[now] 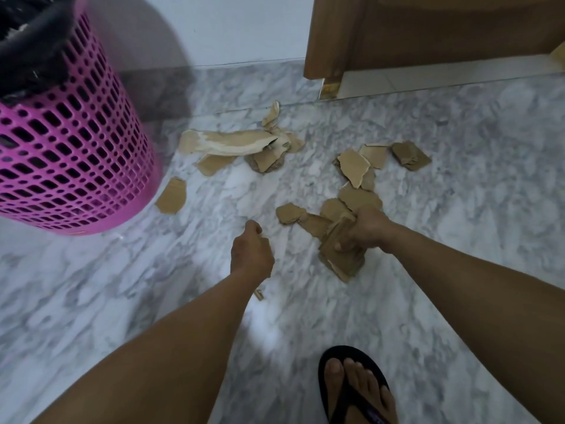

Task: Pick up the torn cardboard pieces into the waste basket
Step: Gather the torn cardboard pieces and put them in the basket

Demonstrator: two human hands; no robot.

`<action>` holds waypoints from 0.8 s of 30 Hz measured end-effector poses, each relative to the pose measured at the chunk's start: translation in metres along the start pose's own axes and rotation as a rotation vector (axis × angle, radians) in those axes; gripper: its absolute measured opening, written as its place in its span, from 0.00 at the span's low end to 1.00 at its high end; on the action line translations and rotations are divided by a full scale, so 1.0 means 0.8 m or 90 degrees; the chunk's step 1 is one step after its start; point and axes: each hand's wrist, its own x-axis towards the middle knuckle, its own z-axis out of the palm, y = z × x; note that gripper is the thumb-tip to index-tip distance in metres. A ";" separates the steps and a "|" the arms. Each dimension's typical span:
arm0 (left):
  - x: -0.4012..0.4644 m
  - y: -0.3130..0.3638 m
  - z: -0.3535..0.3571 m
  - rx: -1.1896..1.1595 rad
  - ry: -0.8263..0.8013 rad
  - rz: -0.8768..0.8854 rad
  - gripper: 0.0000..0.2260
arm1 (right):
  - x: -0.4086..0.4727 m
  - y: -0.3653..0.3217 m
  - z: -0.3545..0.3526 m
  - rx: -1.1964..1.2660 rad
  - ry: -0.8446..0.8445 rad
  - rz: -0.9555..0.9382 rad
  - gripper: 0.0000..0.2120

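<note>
Matt cardboard on polished marble

The torn cardboard pieces are matt brown paperboard with rough, fibrous edges and paler peeled faces. The floor is smooth grey-veined marble with a soft sheen. The waste basket is pink perforated plastic lined with a glossy black bag. The door is smooth brown wood.

arms: both showing bare, no sleeves reaching into view | left hand: wearing no glove, ring or watch | right hand: likewise wearing nothing | foot: wearing a black flip-flop with a thong strap, toes showing uncovered
</note>
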 end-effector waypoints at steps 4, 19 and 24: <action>0.005 -0.002 -0.011 0.070 -0.028 0.048 0.07 | 0.018 -0.012 -0.016 0.128 0.020 -0.029 0.29; -0.007 -0.031 -0.044 0.455 -0.265 0.336 0.24 | 0.041 -0.019 -0.004 -0.003 0.071 0.021 0.60; -0.003 -0.028 -0.043 0.419 -0.273 0.308 0.12 | 0.086 -0.004 0.004 0.072 0.060 -0.053 0.72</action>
